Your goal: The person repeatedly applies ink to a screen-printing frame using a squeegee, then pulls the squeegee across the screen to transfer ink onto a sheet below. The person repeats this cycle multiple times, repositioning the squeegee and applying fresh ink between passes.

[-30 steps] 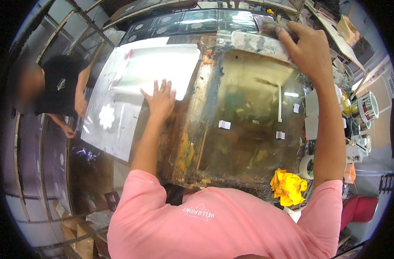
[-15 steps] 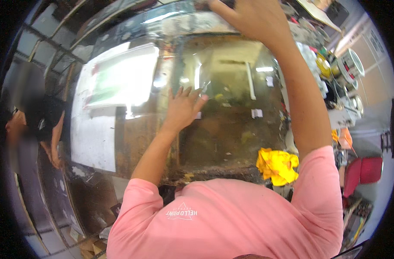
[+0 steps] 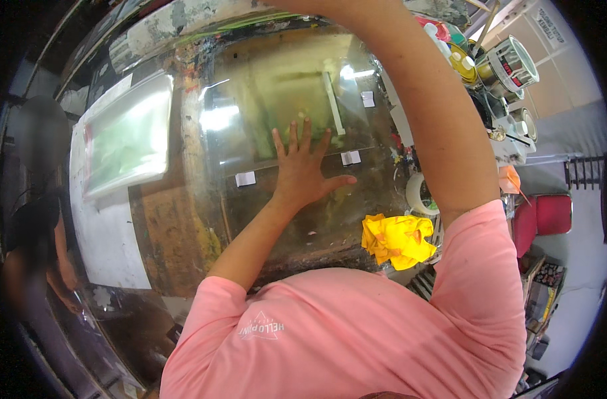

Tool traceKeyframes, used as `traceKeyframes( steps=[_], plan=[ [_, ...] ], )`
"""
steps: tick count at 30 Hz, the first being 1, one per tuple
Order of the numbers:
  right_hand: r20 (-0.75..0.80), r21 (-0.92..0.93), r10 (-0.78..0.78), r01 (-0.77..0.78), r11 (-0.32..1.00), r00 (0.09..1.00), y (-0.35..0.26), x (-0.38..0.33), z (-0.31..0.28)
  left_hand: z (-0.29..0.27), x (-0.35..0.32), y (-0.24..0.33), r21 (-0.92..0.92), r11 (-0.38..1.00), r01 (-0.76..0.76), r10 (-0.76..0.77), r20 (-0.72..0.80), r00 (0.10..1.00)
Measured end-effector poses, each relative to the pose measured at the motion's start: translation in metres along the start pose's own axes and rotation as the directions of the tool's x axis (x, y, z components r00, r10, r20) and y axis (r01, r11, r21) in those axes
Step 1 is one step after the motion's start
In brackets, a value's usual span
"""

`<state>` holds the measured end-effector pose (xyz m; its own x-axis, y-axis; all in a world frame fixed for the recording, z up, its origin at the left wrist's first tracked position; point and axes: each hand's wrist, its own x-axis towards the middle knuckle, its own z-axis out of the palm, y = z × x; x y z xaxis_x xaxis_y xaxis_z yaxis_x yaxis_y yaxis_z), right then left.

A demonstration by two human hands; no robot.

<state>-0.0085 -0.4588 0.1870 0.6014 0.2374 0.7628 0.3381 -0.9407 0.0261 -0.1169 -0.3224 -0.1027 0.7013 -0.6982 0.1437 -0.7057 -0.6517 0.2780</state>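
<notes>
Now left hand (image 3: 302,166) on clear film (image 3: 250,130), off the plastic stack (image 3: 129,136).

Plastic stack (image 3: 130,136) on paper (image 3: 114,239), left; cloth (image 3: 398,241) right, chair (image 3: 553,214) farther right.

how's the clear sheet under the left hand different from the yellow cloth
The clear sheet is see-through; the yellow cloth is opaque. The sheet is spread flat beneath the left hand, while the cloth is crumpled into a bunch. The sheet also covers more area than the cloth.
</notes>
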Motion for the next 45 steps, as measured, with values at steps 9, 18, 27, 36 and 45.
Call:
traceKeyframes(
  steps=[9, 18, 27, 36, 45],
  plan=[
    [0.130, -0.042, 0.124, -0.120, 0.992, 0.984, -0.008, 0.003, -0.007, -0.001, -0.001, -0.004, -0.053, 0.999, 0.003, -0.002, 0.023, 1.000],
    [0.197, -0.034, 0.136, -0.132, 0.991, 0.971, -0.024, -0.006, -0.016, 0.009, -0.005, -0.006, -0.105, 0.993, -0.060, 0.051, -0.086, 0.995],
    [0.117, -0.011, 0.067, -0.066, 0.998, 0.991, -0.025, -0.016, -0.012, 0.013, -0.005, -0.004, -0.037, 0.997, -0.063, 0.060, -0.093, 0.994],
    [0.108, -0.017, 0.094, -0.093, 0.996, 0.990, -0.019, -0.015, -0.010, 0.012, -0.005, -0.002, -0.038, 0.997, -0.070, 0.067, -0.073, 0.995],
    [0.049, -0.015, 0.006, -0.005, 1.000, 0.999, -0.031, -0.065, 0.000, -0.138, -0.026, -0.078, -0.941, 0.334, -0.051, -0.651, -0.269, 0.710]
  ],
)
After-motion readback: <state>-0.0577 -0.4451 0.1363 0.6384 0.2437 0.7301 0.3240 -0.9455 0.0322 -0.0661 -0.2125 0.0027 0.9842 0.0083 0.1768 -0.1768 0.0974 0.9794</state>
